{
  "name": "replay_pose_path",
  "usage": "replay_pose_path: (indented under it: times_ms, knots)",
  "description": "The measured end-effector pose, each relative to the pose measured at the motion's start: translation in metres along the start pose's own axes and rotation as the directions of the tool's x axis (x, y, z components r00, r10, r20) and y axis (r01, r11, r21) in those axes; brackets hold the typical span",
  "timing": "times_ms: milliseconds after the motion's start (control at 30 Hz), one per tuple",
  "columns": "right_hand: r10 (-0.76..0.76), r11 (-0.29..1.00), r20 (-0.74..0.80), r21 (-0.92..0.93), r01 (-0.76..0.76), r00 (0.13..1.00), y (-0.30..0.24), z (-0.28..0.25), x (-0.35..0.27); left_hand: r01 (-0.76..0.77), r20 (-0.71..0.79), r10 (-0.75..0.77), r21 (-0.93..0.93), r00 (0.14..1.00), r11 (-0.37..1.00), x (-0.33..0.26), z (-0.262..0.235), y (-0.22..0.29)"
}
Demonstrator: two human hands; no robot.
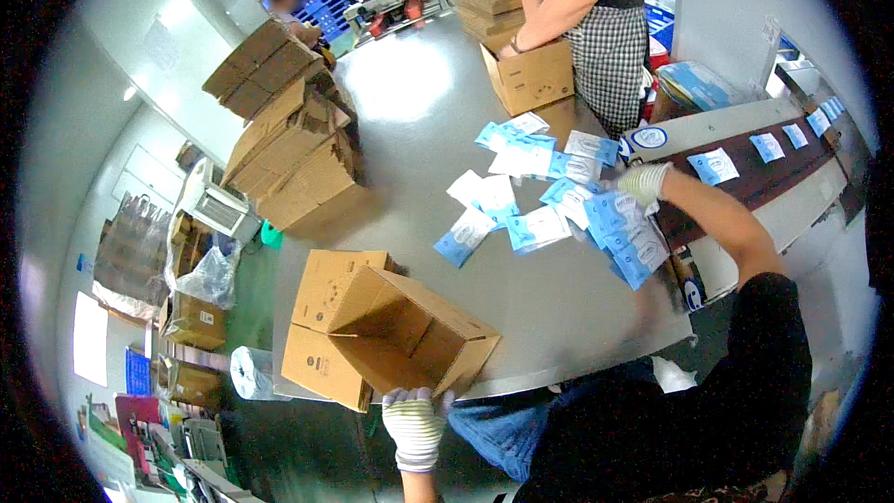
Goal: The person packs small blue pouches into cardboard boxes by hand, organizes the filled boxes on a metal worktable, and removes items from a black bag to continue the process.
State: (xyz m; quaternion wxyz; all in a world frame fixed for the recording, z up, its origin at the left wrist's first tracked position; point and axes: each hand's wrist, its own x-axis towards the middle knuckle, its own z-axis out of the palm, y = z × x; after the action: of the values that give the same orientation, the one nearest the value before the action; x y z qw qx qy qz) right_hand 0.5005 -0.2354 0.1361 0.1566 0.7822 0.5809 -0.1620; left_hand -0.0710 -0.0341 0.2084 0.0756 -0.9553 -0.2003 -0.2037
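An open cardboard box [466, 377] stands at the near edge of the metal table, and no contents show in the visible part of its inside. My left hand [413, 428], in a striped knit glove, has its fingers closed over the box's near rim. My right hand [644, 183], gloved too, reaches over the right side of the table at a heap of flat blue-and-white packets [631, 240]. Its fingers are smeared by motion, so whether it grips a packet does not show. More loose packets [521, 156] lie scattered and overlapping towards the table's middle.
Flattened cartons [303, 154] form a tall stack at the table's left edge. To the right, a conveyor belt [745, 182] carries single packets. Across the table, a co-worker's arms [559, 9] reach into another box [533, 79]. A machine [400, 2] stands at the back.
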Motion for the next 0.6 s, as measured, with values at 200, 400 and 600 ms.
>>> replay_pose_path:
  times_ms: [200, 400, 600]
  knots:
    - [0.043, 0.999, 0.107, -0.004, -0.043, 0.993, -0.07, -0.019, 0.021, 0.011, -0.033, -0.011, -0.019, 0.999, 1.0, -0.003, 0.002, -0.001]
    - [-0.086, 0.996, -0.306, -0.001, 0.09, 0.948, -0.152, -0.02, 0.053, 0.018, -0.035, -0.018, 0.011, 0.999, 1.0, 0.009, 0.001, 0.006]
    - [-0.33, 0.942, -0.422, -0.208, 0.264, 0.845, -0.185, -0.068, 0.043, 0.009, -0.141, 0.003, 0.086, 0.99, 0.996, -0.011, 0.01, -0.003]
